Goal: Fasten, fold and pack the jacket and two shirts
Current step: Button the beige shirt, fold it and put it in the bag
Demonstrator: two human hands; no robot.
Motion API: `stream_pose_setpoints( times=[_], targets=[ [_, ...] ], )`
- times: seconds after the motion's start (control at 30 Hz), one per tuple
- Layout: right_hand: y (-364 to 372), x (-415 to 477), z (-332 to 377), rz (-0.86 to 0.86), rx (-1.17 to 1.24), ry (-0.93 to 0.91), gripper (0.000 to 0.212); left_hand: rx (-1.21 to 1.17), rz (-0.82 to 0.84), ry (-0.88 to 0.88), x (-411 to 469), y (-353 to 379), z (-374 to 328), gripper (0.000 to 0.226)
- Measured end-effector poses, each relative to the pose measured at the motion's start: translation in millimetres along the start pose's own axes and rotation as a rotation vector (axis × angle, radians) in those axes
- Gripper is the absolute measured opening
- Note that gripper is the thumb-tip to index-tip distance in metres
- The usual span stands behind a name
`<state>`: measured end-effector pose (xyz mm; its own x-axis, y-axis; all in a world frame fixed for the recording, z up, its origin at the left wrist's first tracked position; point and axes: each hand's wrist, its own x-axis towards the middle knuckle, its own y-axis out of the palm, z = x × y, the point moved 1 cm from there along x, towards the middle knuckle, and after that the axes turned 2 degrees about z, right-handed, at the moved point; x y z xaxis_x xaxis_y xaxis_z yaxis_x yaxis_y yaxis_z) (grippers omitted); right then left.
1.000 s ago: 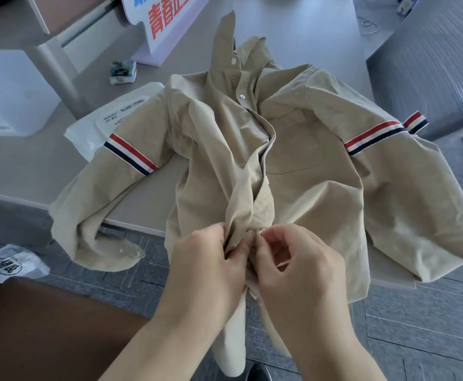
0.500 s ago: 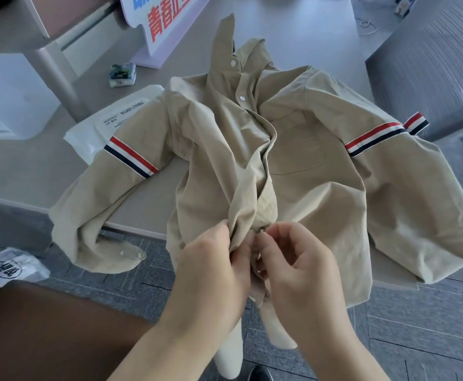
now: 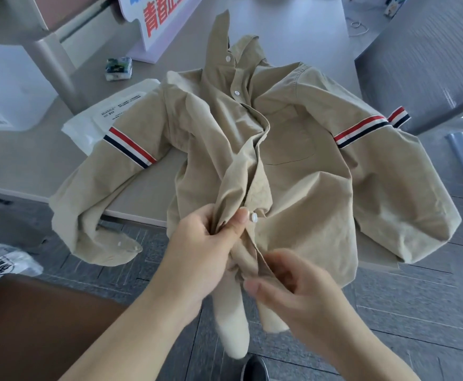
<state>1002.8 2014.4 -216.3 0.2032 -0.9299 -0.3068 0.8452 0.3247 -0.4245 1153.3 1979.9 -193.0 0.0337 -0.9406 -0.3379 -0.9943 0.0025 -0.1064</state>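
Beige shirt point(image 3: 302, 188) lies face up on the desk point(image 3: 40, 160), collar at the far side, front partly open and bunched along the middle, hem and both cuffs hanging past the near edge above the floor point(image 3: 417, 312). Each sleeve carries a red, white and navy striped band point(image 3: 130, 151). Left hand point(image 3: 205, 251) is raised at the front opening, fingers point(image 3: 200, 225) clenched on a gathered fold of the placket; the thumb tip sits just beside a white button point(image 3: 253, 216), which stands clear of the cloth. Right hand point(image 3: 288, 287) is lower and nearer the body, blurred, its thumb and curled fingers pinching the front edge of the shirt near the hem. A white plastic bag point(image 3: 106, 119) lies on the desk, partly under the sleeve on the left of the view. Beyond it sit a small packet point(image 3: 118, 67) and a sign point(image 3: 164, 23) with red characters.
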Motion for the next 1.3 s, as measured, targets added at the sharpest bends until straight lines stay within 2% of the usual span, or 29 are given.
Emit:
stream_pose_setpoints(
  times=[0.07, 0.1, 0.17, 0.23, 0.3, 0.37, 0.5, 0.57, 0.6, 0.67, 0.73, 0.8, 0.9, 1.07, 1.2, 1.3],
  targets=[
    [-0.1, -13.5, -13.1, -0.012, -0.201, -0.046, 0.001, 0.022, -0.014, 0.000, -5.6, -0.8, 2.8, 0.023],
    [-1.3, -19.1, -17.1, -0.055, -0.208, -0.054, 0.005, 0.055, -0.047, 0.009, -8.5, -0.5, 4.9, 0.020],
    [-3.5, -27.8, -18.1, -0.146, -0.015, 0.009, 0.012, 0.173, -0.162, 0.027, -15.9, -0.7, 10.1, 0.017],
    [-6.0, -31.4, -15.4, -0.203, 0.260, 0.078, 0.010, 0.295, -0.289, 0.094, -27.1, -0.1, 18.3, 0.030],
    [-7.8, -32.3, -13.6, -0.212, 0.469, 0.133, 0.012, 0.367, -0.427, 0.196, -42.2, 2.3, 29.4, 0.035],
    [-8.6, -33.3, -15.5, -0.193, 0.565, 0.171, 0.018, 0.404, -0.507, 0.226, -56.7, 6.6, 45.4, 0.028],
    [-8.9, -35.6, -23.9, -0.166, 0.581, 0.204, 0.011, 0.503, -0.331, 0.074, -59.2, 23.8, 88.2, 0.021],
    [-10.2, -37.5, -27.4, -0.155, 0.582, 0.219, 0.020, 0.545, -0.350, 0.109, -48.4, 33.0, 100.4, 0.028],
    [-10.6, -38.4, -28.6, -0.150, 0.584, 0.220, 0.023, 0.541, -0.385, 0.125, -41.4, 37.6, 104.0, 0.037],
    [-11.2, -39.7, -29.5, -0.145, 0.580, 0.210, 0.024, 0.447, -0.413, 0.031, -26.5, 46.8, 102.8, 0.064],
    [-11.6, -39.8, -30.0, -0.148, 0.562, 0.196, 0.022, 0.400, -0.438, -0.010, -10.6, 53.7, 100.7, 0.077],
    [-12.0, -40.2, -29.6, -0.156, 0.518, 0.191, 0.022, 0.471, -0.465, 0.041, 1.9, 59.7, 100.5, 0.065],
    [-13.4, -41.4, -28.6, -0.165, 0.475, 0.188, 0.026, 0.521, -0.481, 0.143, 5.3, 58.5, 97.6, 0.027],
    [-12.4, -51.3, -18.8, -0.183, 0.406, 0.136, 0.023, 0.551, -0.493, 0.246, -33.7, 39.6, 92.7, 0.002],
    [-15.4, -59.6, -9.2, -0.157, 0.374, 0.104, 0.011, 0.471, -0.427, 0.294, -79.2, 38.2, 72.1, 0.017],
    [-18.0, -63.6, -6.4, -0.106, 0.481, 0.126, 0.012, 0.234, -0.303, 0.148, -95.6, 39.3, 56.0, 0.020]
  ],
)
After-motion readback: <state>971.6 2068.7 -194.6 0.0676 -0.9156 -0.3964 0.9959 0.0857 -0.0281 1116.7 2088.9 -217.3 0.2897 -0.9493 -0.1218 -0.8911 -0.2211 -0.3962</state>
